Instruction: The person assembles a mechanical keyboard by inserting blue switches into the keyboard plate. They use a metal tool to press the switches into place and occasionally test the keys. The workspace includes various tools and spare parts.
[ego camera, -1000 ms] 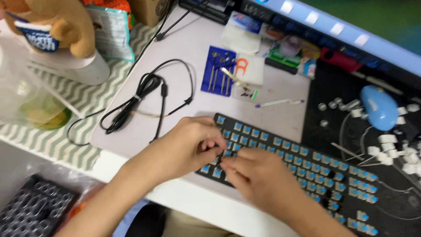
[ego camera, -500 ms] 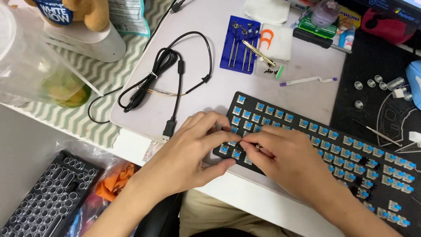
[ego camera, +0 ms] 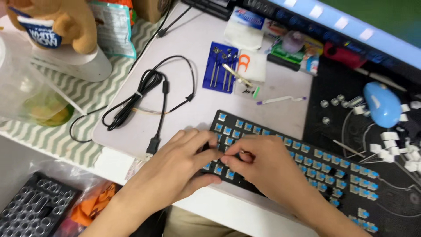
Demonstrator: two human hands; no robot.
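Note:
A black keyboard point(ego camera: 315, 158) with bare blue switches and no keycaps lies slanted across the desk. My left hand point(ego camera: 175, 169) grips its left end, fingers over the top rows and thumb along the front edge. My right hand point(ego camera: 263, 166) is right beside it, fingertips pinched together on a blue switch point(ego camera: 240, 153) in the left part of the keyboard. The fingertips of both hands almost touch. What lies under the pinch is mostly hidden.
A coiled black cable point(ego camera: 144, 92) lies left of the keyboard. Behind it are a blue tool card point(ego camera: 219, 66) and a thin white stick point(ego camera: 280, 100). On the black mat at right sit a blue mouse point(ego camera: 380, 103) and several loose white keycaps point(ego camera: 394, 147). A plush toy point(ego camera: 66, 22) stands far left.
Both hands stay at the keyboard's left end, with the fingertips drawn a little closer together. My head has shifted, so the desk sits differently in view.

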